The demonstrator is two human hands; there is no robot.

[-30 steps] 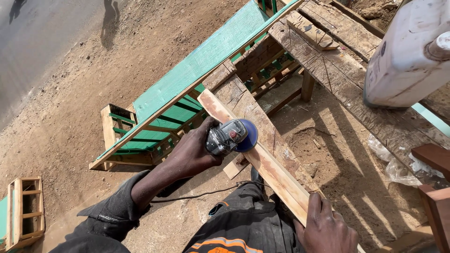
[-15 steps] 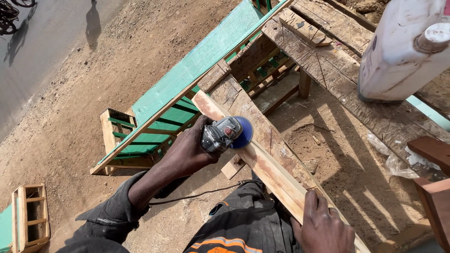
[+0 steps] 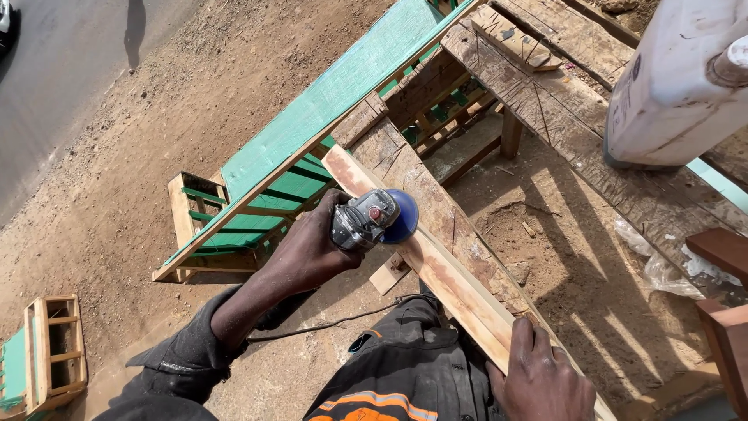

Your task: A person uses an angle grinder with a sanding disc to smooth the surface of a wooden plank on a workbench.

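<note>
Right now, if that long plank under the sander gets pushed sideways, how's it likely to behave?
The plank looks stiff: straight along its length, no sag. It would probably slide or pivot rather than roll, since it lies flat on the bench. The right hand presses its near end and the left hand bears the sander on it, so likely steady.

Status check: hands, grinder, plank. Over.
Left hand grips grinder, blue disc on plank. Right hand pins near end. Nothing on plank ahead.
</note>
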